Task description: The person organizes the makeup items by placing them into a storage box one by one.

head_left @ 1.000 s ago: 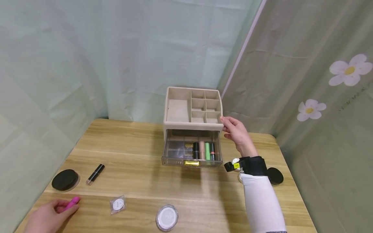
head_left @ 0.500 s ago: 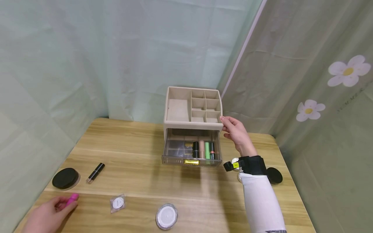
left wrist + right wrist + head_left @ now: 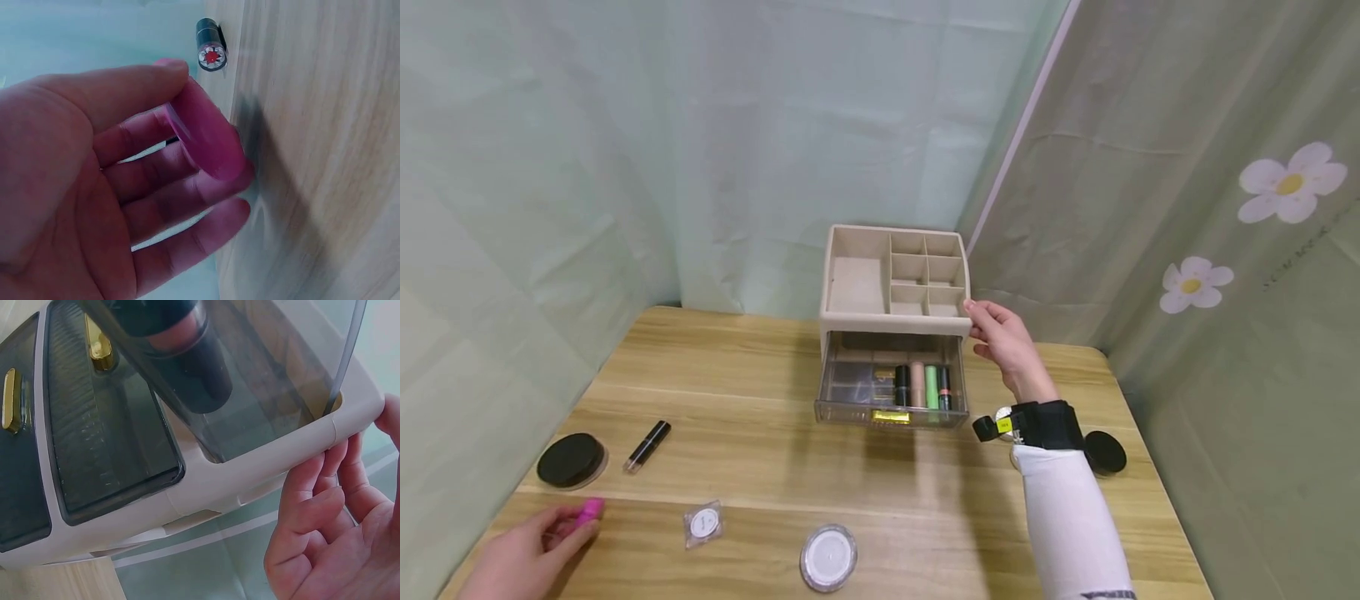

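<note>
At the table's left front, my left hand [image 3: 527,546] holds a glossy pink tube [image 3: 203,134] between thumb and fingers. In the left wrist view the tube slants close over the wood, one rounded end outward. My right hand [image 3: 1007,346] grips the right front corner of a cream makeup organizer [image 3: 859,279], thumb at the top rim and fingers along the side. The organizer's clear top drawer [image 3: 842,410] is pulled out. Inside it, several lipstick-like tubes [image 3: 917,385] stand in a row on the right. Two closed lower drawers show in the right wrist view.
Near my left hand lie a black round compact [image 3: 571,460] and a black tube with a clear end [image 3: 647,446]. A small clear packet [image 3: 703,523] and a round clear-rimmed case [image 3: 828,557] lie along the front. Another black round case [image 3: 1105,452] sits beyond my right wrist.
The pink tube has turned in my left fingers and now shows shorter and more upright in the head view. My right hand keeps its place on the organizer, and the drawer stays out.
</note>
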Available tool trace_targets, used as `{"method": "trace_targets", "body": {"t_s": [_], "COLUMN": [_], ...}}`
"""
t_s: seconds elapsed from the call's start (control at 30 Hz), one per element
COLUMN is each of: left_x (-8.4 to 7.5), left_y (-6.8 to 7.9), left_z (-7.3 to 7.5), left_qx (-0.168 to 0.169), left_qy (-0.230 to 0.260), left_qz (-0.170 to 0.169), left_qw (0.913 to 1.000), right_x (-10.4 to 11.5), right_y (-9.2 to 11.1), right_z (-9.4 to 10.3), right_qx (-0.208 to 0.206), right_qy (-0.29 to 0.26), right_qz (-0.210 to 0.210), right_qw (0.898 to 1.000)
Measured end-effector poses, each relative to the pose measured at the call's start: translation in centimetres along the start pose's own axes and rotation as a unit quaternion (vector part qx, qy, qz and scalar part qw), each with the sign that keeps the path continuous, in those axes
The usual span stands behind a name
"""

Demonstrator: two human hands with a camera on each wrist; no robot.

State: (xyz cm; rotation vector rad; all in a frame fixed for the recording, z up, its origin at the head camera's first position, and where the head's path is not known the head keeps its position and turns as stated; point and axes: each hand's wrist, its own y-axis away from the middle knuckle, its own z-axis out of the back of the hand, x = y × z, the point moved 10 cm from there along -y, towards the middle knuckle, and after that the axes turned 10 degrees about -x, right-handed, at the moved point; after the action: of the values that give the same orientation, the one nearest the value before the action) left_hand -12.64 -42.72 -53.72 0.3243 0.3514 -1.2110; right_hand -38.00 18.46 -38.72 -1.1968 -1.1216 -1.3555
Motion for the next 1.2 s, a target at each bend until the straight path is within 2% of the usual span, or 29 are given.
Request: {"method": "trace_targets", "body": {"t_s": [0.17, 0.27, 0.37, 0.47, 0.6, 0.8, 0.87, 0.97, 1.2], "left_x": [-0.9, -2.3, -5.0, -8.1, -11.2, -15.6, -17.2, -19.8, -25.1], "left_y": [-0.3, -0.3, -0.2, -0.1, -0.2, -1.3, -1.7, -1.9, -1.5], "left_z": [0.3, 0.9, 1.9, 3.6, 5.4, 6.2, 6.4, 6.8, 7.4], "left_qx": [0.007, 0.006, -0.002, -0.034, -0.078, -0.093, -0.09, -0.095, -0.11], "left_qy": [0.022, 0.058, 0.113, 0.159, 0.183, 0.179, 0.191, 0.216, 0.25], "left_qz": [-0.009, -0.018, -0.042, -0.081, -0.117, -0.159, -0.174, -0.202, -0.238], "left_qw": [0.9997, 0.9981, 0.9927, 0.9834, 0.9731, 0.9664, 0.9618, 0.9505, 0.9322], "right_x": [0.0, 0.0, 0.2, 0.3, 0.3, 0.5, 0.4, 0.5, 0.5], "right_y": [-0.1, 0.0, 0.0, 0.0, 0.2, 0.2, 0.1, 0.1, 0.1], "right_z": [0.1, 0.0, 0.0, 0.1, -0.1, 0.0, 0.0, 0.1, 0.1], "right_qx": [0.0, 0.001, 0.002, 0.002, 0.003, 0.001, 0.0, -0.001, -0.001], "right_qy": [-0.002, -0.004, -0.007, -0.01, -0.012, -0.01, -0.008, -0.007, -0.005], "right_qz": [0.0, 0.0, 0.002, 0.003, 0.0, 0.003, 0.003, 0.003, 0.001], "right_qw": [1.0, 1.0, 1.0, 1.0, 1.0, 1.0, 1.0, 1.0, 1.0]}}
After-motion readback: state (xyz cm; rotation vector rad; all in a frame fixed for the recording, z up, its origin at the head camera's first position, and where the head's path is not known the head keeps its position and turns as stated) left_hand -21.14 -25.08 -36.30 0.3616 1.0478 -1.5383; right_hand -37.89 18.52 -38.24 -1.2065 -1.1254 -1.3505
